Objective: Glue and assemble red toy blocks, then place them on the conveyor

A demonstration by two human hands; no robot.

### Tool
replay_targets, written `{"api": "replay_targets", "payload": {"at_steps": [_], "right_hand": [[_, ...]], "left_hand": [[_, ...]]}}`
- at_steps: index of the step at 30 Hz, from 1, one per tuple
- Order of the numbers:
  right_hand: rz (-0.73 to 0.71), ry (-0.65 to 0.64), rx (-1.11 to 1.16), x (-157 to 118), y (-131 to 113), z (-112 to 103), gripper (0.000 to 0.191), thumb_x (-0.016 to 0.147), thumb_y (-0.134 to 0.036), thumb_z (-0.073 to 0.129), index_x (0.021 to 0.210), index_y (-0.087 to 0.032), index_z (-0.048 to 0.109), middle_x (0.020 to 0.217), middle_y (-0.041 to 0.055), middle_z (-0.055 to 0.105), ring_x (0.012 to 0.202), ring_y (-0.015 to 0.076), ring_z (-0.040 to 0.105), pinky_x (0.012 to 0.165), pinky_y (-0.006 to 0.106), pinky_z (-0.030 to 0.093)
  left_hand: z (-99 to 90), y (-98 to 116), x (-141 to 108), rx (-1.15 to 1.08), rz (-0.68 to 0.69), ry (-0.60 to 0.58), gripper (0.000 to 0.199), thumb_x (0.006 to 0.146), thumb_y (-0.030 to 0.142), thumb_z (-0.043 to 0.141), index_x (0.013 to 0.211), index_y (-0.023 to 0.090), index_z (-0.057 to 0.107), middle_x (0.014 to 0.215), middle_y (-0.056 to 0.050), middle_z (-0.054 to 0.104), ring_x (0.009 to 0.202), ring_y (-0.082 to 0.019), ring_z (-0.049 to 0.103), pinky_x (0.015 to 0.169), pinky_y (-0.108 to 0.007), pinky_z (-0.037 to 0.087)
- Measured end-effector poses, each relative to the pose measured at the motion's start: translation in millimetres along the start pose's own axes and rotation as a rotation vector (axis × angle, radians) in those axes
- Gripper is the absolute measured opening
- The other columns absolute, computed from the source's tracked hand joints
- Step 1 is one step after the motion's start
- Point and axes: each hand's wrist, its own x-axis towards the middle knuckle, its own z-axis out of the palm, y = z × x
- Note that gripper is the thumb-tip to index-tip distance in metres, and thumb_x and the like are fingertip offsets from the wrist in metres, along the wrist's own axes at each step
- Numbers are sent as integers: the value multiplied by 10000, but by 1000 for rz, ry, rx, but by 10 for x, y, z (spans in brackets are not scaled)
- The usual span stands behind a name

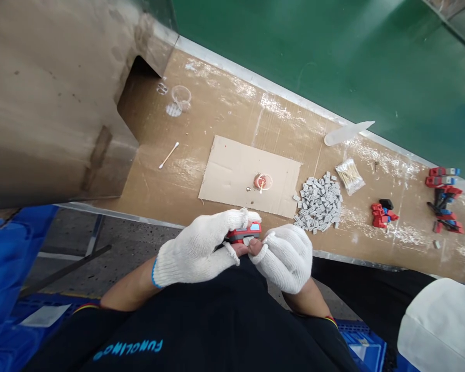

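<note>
My left hand (201, 248), in a white knit glove with bare fingertips, is closed around a red toy vehicle (238, 235) with a dark grey band and light blue windows. My right hand (289, 256), gloved the same way, pinches a small light grey piece (248, 240) against the toy's near side. Both hands are at the table's front edge, close to my body. Beyond them a clear cup (266, 181) with red contents and a cotton swab in it stands on a cardboard sheet (225, 175). To its right lies a heap of small grey pieces (320, 204).
A bag of cotton swabs (350, 175) and a translucent pointed strip (346, 134) lie behind the heap. Red toy parts (382, 214) sit farther right. A loose swab (169, 155) and another clear cup (181, 97) are left. A metal panel (54, 103) blocks the far left; a white-capped person (442, 320) is at right.
</note>
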Motion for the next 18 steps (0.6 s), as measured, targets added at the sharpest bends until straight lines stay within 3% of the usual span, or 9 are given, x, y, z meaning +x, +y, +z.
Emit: {"api": "replay_targets", "payload": {"at_steps": [3, 7, 12, 18], "right_hand": [[-165, 78, -87, 6, 1, 61, 134, 1086, -104, 710, 1070, -222, 771, 761, -5, 774, 715, 165, 721, 621, 335, 510], [-90, 85, 17, 15, -36, 118, 166, 1070, -69, 709, 1029, -229, 709, 771, -23, 765, 694, 149, 681, 646, 326, 522], [-124, 105, -60, -42, -84, 107, 129, 1066, -77, 715, 1085, -199, 752, 775, -9, 772, 726, 163, 714, 627, 340, 511], [-84, 72, 9, -63, -71, 118, 150, 1076, -104, 709, 1027, -240, 747, 772, -21, 751, 708, 156, 691, 647, 339, 504]], "left_hand": [[-8, 16, 18, -3, 23, -10, 378, 1121, 222, 767, 1497, 205, 725, 1389, -113, 890, 1178, -253, 915, 1059, -303, 743], [-16, 4, -3, -7, 85, -27, 368, 1115, 215, 749, 1482, 206, 728, 1455, -146, 868, 1252, -286, 900, 1121, -352, 739], [-38, -34, -44, 59, 138, -32, 480, 1124, 220, 729, 1602, 224, 678, 1570, -161, 826, 1404, -313, 854, 1253, -386, 688], [-44, -50, -33, 55, 182, -40, 593, 1090, 162, 712, 1673, 247, 647, 1585, -157, 820, 1436, -321, 838, 1250, -385, 693]]}}
